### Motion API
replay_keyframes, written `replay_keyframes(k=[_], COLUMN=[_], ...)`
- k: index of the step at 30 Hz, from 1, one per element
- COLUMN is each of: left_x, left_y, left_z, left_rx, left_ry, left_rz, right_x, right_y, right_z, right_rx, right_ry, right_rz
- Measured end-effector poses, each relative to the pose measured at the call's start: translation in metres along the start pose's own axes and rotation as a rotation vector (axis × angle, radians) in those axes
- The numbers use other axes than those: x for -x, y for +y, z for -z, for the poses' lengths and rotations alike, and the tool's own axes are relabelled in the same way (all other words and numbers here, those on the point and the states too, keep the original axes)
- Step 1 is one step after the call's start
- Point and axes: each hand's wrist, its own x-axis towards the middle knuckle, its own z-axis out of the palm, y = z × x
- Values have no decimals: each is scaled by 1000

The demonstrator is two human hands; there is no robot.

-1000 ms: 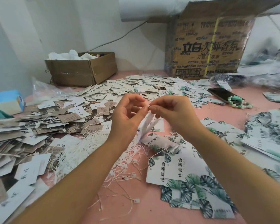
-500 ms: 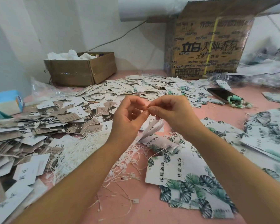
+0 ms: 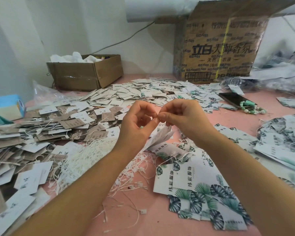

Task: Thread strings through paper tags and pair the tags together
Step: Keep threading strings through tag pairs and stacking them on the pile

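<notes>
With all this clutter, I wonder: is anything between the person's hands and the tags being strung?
Nothing visible. The left hand and right hand pinch together above the table; the tags hang directly from them.

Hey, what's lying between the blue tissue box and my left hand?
In the head view, a heap of brown and white tags fills the stretch between the tissue box and the left hand.

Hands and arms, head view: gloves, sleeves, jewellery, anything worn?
Nothing worn shows. The left hand and right hand are bare: no gloves, rings or watch. The left forearm and right forearm are bare to the frame edge, no sleeve in view.
</notes>
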Motion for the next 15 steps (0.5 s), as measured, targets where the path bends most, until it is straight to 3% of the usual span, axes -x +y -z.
replay_keyframes(k=[10,15], left_x=[-1,-3], left_y=[-3,-2], left_z=[3,6], left_rx=[31,123], left_ry=[28,39], left_rz=[19,85], right_x=[0,0], right_y=[-1,1], right_z=[1,1], right_rx=[13,-97], right_ry=[-27,-73], right_rz=[3,-44])
